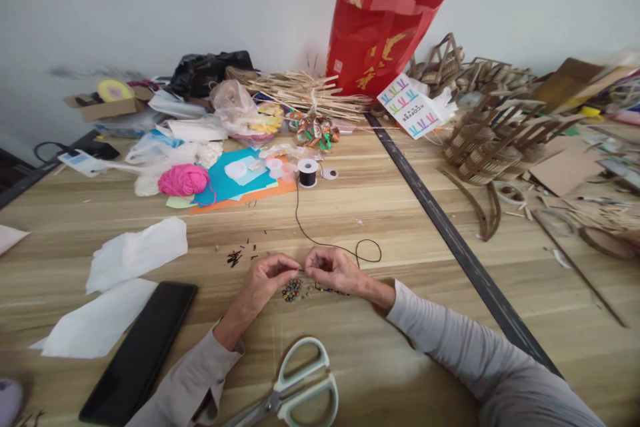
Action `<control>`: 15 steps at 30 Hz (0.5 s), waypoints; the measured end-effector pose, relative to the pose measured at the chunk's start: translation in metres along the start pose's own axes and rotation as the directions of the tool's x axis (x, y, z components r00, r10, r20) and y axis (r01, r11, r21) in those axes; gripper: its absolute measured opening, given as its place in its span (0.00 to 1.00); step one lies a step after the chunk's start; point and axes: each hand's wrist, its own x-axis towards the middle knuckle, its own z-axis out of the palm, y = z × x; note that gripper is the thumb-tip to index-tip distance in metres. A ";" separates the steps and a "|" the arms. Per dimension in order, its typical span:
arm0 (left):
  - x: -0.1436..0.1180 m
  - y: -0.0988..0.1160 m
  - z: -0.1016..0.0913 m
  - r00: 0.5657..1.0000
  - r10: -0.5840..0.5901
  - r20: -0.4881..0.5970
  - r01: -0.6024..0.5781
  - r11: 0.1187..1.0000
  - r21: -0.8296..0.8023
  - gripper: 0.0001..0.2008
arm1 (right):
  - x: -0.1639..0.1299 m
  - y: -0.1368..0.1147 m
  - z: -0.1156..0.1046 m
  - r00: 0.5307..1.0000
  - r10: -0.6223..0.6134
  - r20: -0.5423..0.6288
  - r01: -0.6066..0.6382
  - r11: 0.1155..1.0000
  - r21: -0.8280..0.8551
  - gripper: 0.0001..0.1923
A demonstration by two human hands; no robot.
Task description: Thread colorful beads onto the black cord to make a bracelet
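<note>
Both the left hand (265, 275) and right hand (333, 268) pinch closed on the black cord (320, 240), keeping it taut just above the beads (293, 290) for easy pickup.

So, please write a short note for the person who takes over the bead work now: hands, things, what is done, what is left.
Left hand: fingertips pinched at the black cord, apparently on a bead too small to make out.
Right hand: pinching the same cord close by.
The cord runs back to the spool. Loose beads lie under the hands; scissors lie nearer the body.
Done: a few beads seem threaded below the right hand.
Left: the loose pile, probably.
</note>
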 end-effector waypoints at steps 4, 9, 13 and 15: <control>0.000 -0.002 0.000 1.000 0.020 0.010 -0.020 1.000 -0.004 0.04 | 0.000 0.000 0.001 1.000 0.004 0.001 -0.004 1.000 0.005 0.11; 0.000 -0.004 0.000 1.000 0.013 0.009 -0.013 1.000 -0.010 0.04 | 0.001 0.001 0.000 1.000 0.005 -0.007 -0.005 1.000 -0.010 0.11; 0.000 -0.002 0.000 1.000 0.016 0.015 -0.016 1.000 -0.011 0.03 | 0.001 0.002 0.000 1.000 -0.012 -0.003 0.012 1.000 -0.018 0.10; 0.000 -0.001 0.000 1.000 0.021 0.017 -0.021 1.000 -0.013 0.03 | 0.001 0.003 0.000 1.000 -0.014 -0.007 0.014 1.000 -0.015 0.09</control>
